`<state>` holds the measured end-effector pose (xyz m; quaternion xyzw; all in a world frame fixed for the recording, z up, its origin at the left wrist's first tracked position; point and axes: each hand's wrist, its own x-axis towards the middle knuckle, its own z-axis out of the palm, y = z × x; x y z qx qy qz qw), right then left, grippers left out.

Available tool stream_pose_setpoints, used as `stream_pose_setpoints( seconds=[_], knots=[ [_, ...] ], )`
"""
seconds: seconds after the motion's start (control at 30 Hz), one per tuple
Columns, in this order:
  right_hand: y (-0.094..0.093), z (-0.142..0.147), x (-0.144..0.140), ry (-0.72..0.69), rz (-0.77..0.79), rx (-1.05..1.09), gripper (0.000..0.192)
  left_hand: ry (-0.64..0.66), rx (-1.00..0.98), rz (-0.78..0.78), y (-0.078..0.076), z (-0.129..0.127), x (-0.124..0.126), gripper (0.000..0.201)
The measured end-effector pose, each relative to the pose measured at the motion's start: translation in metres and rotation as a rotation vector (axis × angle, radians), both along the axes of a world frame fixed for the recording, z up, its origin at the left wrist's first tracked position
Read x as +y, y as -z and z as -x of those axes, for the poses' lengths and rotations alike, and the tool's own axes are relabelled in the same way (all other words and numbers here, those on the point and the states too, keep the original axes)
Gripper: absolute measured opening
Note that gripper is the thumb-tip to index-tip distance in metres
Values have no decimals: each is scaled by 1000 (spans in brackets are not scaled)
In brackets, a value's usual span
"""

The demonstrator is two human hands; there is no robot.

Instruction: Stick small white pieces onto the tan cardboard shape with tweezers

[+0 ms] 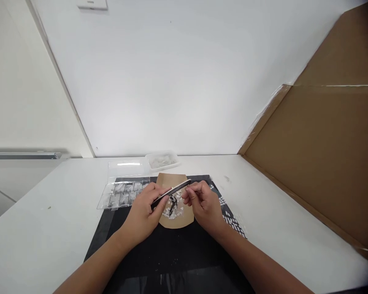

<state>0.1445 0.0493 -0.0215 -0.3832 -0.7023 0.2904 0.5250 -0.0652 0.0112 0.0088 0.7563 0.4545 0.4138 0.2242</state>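
Dark bar (177, 190): axis rising rightward | left grip (145, 209): holds it | right grip (206, 206): can't tell

White wall (178, 81): bright, palest low in the middle
Clear box lid (128, 166): one hard streak of glare
Cardboard panel (322, 143): dimmer — darkening toward the right edge
Black mat (171, 251): faint bottom sheen
White flakes (180, 211): outlines soft
Right corners: dark — blurred

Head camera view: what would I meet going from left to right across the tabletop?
Clear compartment box, left hand, brown tray, right hand, small white squares, large cardboard panel.
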Motion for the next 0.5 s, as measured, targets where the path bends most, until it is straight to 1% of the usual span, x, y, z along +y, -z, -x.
stream_pose_setpoints(
  seconds=[0.07, 0.17, 0.27, 0.4, 0.43, 0.5],
  knots=[
    [1, 1, -1, 37, -31, 8, 15, 16, -23, 17, 0, -2, -2, 26],
    [2, 2, -3, 53, -72, 18, 13, 30, -51, 14, -1, -5, -4, 25],
    [2, 2, -5, 28, -95, 64, 11, 36, -57, 15, -1, -7, -5, 24],
    [1, 2, -6, -5, -108, 122, 10, -17, -47, 42, -1, -7, -5, 29],
    [1, 2, -6, 9, -115, 126, 10, -22, -51, 57, -1, -7, -5, 30],
    [1, 2, -6, 84, -141, 97, 10, -5, -83, 108, 0, -9, -7, 29]
  ],
)
